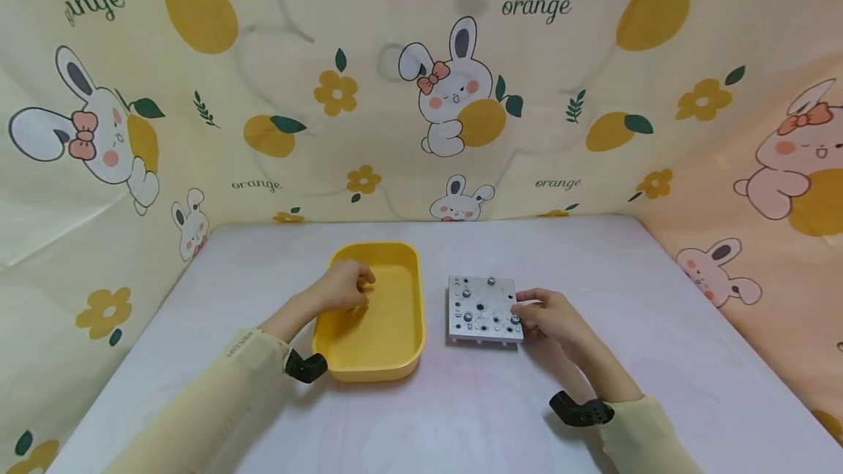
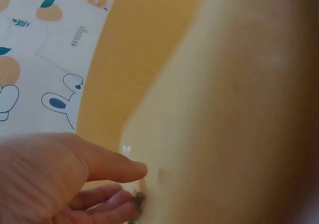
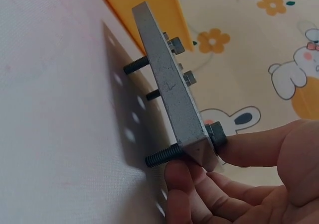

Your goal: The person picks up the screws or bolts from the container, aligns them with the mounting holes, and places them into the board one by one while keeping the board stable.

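Observation:
My left hand [image 1: 342,286] is inside the yellow tray [image 1: 388,370], fingers bent downward. The left wrist view shows the thumb apart from the fingers [image 2: 112,204], with a small dark metal piece [image 2: 140,200] at the fingertips; whether they grip it is unclear. To the tray's right, my right hand [image 1: 552,319] holds the right edge of a square metal plate [image 1: 480,307] with holes and several bolts. In the right wrist view, the thumb is against a bolt head [image 3: 216,135] and fingers curl under the plate [image 3: 172,89]. Threaded bolt ends [image 3: 164,156] stick out below.
A pale table surface [image 1: 435,430] lies under the tray and plate. Patterned cloth [image 1: 408,189] with rabbits and oranges stands behind the table and along both sides. Dark wrist devices are on both of my arms.

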`<act>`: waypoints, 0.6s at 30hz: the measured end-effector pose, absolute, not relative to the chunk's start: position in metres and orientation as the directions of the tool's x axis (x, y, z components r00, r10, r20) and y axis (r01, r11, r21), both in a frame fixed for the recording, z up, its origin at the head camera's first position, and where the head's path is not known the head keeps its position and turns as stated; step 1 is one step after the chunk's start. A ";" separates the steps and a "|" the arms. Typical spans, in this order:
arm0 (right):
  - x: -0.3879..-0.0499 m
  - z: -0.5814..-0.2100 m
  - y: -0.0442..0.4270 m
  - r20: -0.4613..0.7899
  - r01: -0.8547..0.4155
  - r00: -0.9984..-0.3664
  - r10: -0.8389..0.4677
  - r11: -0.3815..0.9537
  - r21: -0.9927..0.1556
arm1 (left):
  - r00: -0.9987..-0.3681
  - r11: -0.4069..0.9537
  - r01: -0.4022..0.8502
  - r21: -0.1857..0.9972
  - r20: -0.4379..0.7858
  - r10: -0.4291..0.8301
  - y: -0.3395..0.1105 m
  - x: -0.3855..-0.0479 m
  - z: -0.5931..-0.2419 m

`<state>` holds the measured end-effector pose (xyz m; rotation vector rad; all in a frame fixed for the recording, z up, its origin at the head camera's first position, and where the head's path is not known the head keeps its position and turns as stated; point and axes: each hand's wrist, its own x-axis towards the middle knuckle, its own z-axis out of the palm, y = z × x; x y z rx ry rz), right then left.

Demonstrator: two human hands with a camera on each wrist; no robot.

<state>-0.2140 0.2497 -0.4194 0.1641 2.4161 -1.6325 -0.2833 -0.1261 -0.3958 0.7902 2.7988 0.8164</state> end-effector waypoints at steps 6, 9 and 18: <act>-0.214 -0.420 0.251 -0.237 0.204 -0.971 -0.031 0.403 -0.892 | -0.797 0.641 0.494 0.588 0.012 0.603 -0.128 -0.282 -0.397; -0.213 -0.419 0.250 -0.236 0.204 -0.971 -0.028 0.412 -0.888 | -0.801 0.605 0.440 0.664 -0.015 0.599 -0.128 -0.281 -0.393; -0.212 -0.418 0.249 -0.231 0.201 -0.973 -0.027 0.405 -0.892 | -0.816 0.723 0.541 0.430 0.060 0.575 -0.120 -0.288 -0.401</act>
